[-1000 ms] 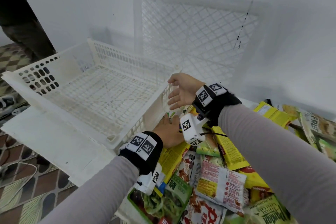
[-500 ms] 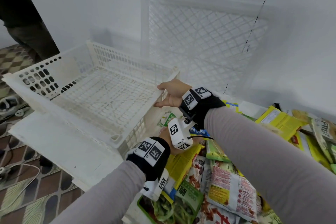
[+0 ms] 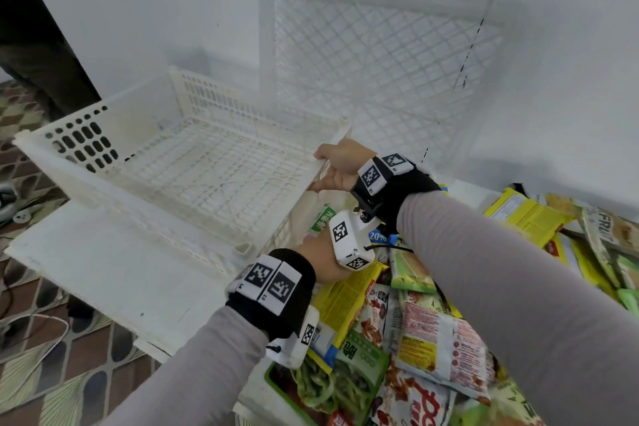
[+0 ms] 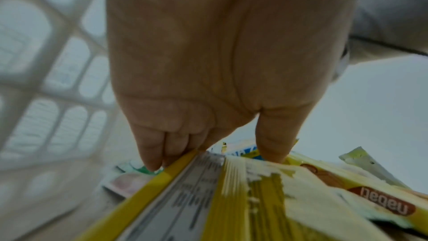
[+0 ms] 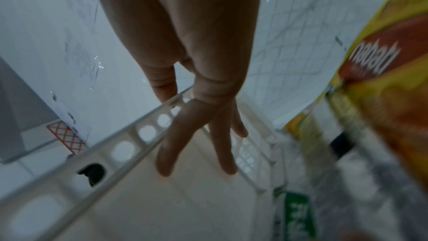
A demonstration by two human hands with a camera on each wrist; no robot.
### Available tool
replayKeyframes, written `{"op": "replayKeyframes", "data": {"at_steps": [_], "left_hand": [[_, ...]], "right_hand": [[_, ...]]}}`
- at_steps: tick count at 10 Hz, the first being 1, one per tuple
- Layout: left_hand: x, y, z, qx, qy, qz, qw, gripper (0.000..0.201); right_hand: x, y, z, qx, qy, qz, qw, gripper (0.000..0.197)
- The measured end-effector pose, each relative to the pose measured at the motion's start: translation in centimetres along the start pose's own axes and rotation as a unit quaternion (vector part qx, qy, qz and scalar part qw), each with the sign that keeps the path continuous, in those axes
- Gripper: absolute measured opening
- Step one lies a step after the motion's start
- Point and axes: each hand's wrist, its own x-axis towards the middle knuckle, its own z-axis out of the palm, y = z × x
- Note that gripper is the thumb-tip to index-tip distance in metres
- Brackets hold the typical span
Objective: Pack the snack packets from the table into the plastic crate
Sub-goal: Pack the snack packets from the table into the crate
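Note:
The white plastic crate (image 3: pixel 79 145) stands empty at the left of the table, and its slotted wall (image 4: pixel 46 83) shows in the left wrist view. My right hand (image 3: pixel 320 171) grips its right rim (image 5: pixel 129 146), thumb above and fingers spread down the outer wall. My left hand (image 3: pixel 318 263) sits just below, half hidden by the right wrist camera. Its fingers and thumb (image 4: pixel 213 160) pinch the end of a yellow snack packet (image 4: pixel 208 208) at the top of the pile (image 3: pixel 345 301). Many more packets (image 3: pixel 432 339) lie heaped at the lower right.
A second white crate (image 3: pixel 380 55) leans upright against the back wall. A green and white packet (image 3: pixel 321 221) lies against the held crate's right wall. The white tabletop (image 3: pixel 103 270) ends at the left above a patterned floor with cables (image 3: pixel 34 339). A dark-clothed person (image 3: pixel 31 45) stands far left.
My right hand went from touching the crate's far right corner to gripping its right rim. The left hand has stayed on the yellow packet.

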Motion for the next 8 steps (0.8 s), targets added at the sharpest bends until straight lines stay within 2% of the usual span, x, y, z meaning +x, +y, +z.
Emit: {"op": "replayKeyframes", "data": {"at_steps": [1,2,3,4,5,6,7,8], "left_hand": [[-0.8,0.8,-0.4,-0.013,0.000,0.020,1.000,0.052],[-1.9,0.9,-0.7,-0.072,0.013,0.009,0.997,0.072],[-3.9,0.7,-0.8,-0.059,0.048,0.035,0.996,0.085],[-6.1,0.0,0.7,-0.047,0.063,0.082,0.994,0.102],[-8.0,-0.4,3.2,0.025,0.026,0.098,0.995,0.126],[-8.8,0.0,5.8,0.065,-0.007,0.118,0.991,0.138],[-8.4,0.5,8.1,0.087,-0.028,0.106,0.990,0.144],[-7.3,1.1,10.0,0.110,-0.013,0.080,0.991,0.147]], "right_hand": [[-1.4,0.1,-1.1,0.072,-0.036,0.029,0.996,0.041],[-3.5,0.6,-2.3,0.043,-0.060,0.040,0.996,0.062],[-7.0,1.0,-4.1,-0.057,-0.072,0.010,0.996,0.063],[-11.8,1.8,-6.9,-0.223,-0.062,-0.057,0.971,0.054],[-17.9,4.1,-9.4,-0.406,-0.055,-0.111,0.906,0.065],[-23.7,8.4,-11.0,-0.543,-0.093,-0.088,0.830,0.091],[-27.8,13.8,-10.5,-0.622,-0.075,-0.023,0.779,0.106],[-29.2,18.0,-9.4,-0.672,-0.016,-0.028,0.740,0.117]]}}
